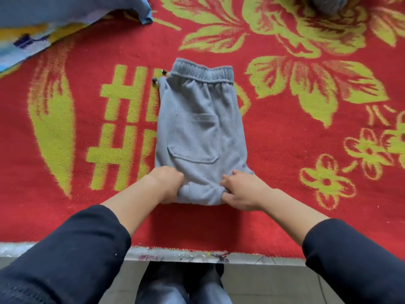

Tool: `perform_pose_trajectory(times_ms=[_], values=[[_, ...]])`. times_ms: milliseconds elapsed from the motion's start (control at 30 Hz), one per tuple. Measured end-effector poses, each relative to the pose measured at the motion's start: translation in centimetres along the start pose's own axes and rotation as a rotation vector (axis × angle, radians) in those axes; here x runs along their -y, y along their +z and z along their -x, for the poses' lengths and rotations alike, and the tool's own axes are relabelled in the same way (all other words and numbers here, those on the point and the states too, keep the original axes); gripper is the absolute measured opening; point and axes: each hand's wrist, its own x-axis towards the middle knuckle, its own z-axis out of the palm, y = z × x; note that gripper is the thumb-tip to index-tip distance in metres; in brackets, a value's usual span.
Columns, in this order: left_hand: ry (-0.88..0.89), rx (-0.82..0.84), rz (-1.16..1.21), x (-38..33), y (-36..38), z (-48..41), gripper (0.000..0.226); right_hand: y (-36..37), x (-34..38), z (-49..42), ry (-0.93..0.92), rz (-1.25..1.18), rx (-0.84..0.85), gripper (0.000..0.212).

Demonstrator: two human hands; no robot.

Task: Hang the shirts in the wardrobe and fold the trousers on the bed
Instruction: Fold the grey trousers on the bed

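Grey trousers (197, 128) lie folded on the red bed cover (274, 150), waistband at the far end and back pocket facing up. My left hand (167, 183) grips the near left corner of the folded bundle, fingers curled under the cloth. My right hand (241, 191) pinches the near right corner, thumb and fingers closed on the fabric. Drawstring tips with dark beads (158, 76) poke out at the waistband's left side.
A blue and yellow cloth (43, 25) lies at the far left of the bed. A grey bundle (328, 5) sits at the top right edge. The bed's near edge (175, 256) runs just in front of my legs.
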Motion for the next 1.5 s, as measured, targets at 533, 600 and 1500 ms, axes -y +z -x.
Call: perform_pose_trajectory(times_ms=[533,600,1500], values=[[0.144,0.481,0.803,1.3,0.3,3.5,0.015,-1.9,-1.5,2.2,0.335,-0.754,0.343,0.026],[0.124,0.313,0.924,2.9,-1.6,2.7,0.015,-3.7,-3.0,1.2,0.310,-0.771,0.204,0.026],[-0.109,-0.084,0.662,3.9,-1.7,-8.2,0.099,-5.7,-2.5,-10.0,0.340,-0.045,0.080,0.083]])
